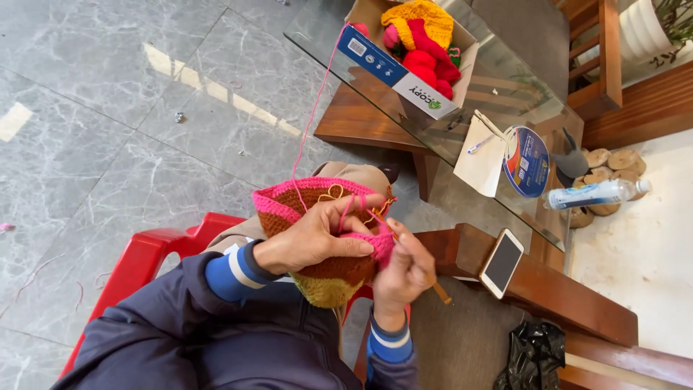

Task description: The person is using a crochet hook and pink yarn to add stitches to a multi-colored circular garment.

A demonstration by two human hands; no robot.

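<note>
Nearby, yarn box, phone, left hand pinching crochet piece, right hand gripping hook

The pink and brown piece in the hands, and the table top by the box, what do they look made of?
Crocheted piece: yarn, matte, with visible stitch rows, likely wool or acrylic. Table top: clear glass, glossy; the wooden frame shows through it.

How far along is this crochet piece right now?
Done: the crocheted piece already shows finished yellow-green and brown bands, with a pink band at the rim. In hand: the left hand grips the rim while the right hand works a crochet hook there, fed by the pink yarn strand from the cardboard box. Left: how much more pink is needed cannot be told.
</note>
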